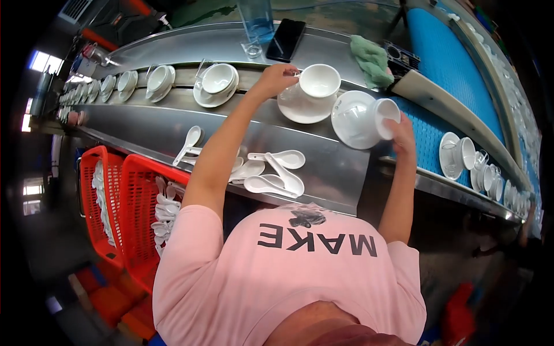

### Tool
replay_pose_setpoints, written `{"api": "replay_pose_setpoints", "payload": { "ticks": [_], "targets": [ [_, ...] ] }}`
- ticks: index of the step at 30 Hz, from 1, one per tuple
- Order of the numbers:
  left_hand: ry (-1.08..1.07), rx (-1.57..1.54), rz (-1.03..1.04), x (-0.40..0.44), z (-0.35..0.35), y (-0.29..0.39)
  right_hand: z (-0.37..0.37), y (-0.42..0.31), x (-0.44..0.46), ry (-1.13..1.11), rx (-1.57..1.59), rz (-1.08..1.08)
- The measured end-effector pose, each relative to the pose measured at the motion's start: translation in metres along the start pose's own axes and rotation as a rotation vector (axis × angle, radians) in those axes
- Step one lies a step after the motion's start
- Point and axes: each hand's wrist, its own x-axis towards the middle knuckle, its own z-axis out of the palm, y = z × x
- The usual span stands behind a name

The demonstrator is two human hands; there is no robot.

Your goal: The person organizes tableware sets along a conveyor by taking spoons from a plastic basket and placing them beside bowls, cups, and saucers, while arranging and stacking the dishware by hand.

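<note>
My left hand (278, 79) has its fingers closed at the left rim of a white bowl (320, 81), above a white plate (304, 112). Something clear, perhaps a glass, shows beside that bowl, partly hidden by my fingers. With my right hand (402, 135) I grip a second white bowl (388, 109), tilted, thumb at its rim. It overlaps the right side of another white plate (351, 124). Nearer my body, several white spoons (280, 179) lie on the steel counter (332, 173).
A row of bowl-and-plate sets (216, 81) stretches left; more sets (459, 154) stand on the blue conveyor belt (412, 124) at right. Behind are a phone (286, 40), a blue clear container (255, 20) and a green cloth (370, 59). Red baskets (130, 190) hold spoons.
</note>
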Motion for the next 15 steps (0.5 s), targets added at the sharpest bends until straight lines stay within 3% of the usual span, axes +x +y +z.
{"api": "replay_pose_setpoints", "payload": {
  "ticks": [1,4,5,8,14,15],
  "targets": [
    [-0.075,-0.027,-0.113,-0.009,-0.010,0.004,0.007,0.003,0.004,-0.011,-0.015,0.001],
    [-0.081,-0.069,-0.145,-0.026,-0.025,-0.019,0.020,0.010,0.013,-0.038,-0.098,0.017],
    [-0.037,-0.219,-0.152,-0.036,-0.031,-0.027,0.021,0.012,0.018,-0.049,-0.130,0.019],
    [0.207,0.108,0.029,-0.075,-0.074,-0.047,0.018,0.019,0.029,-0.086,-0.098,0.001],
    [0.004,0.606,-0.302,-0.180,-0.164,-0.076,0.048,0.001,0.045,-0.246,-0.221,0.050],
    [0.009,0.558,-0.321,-0.187,-0.166,-0.081,0.058,-0.001,0.046,-0.272,-0.273,0.045]
  ]
}}
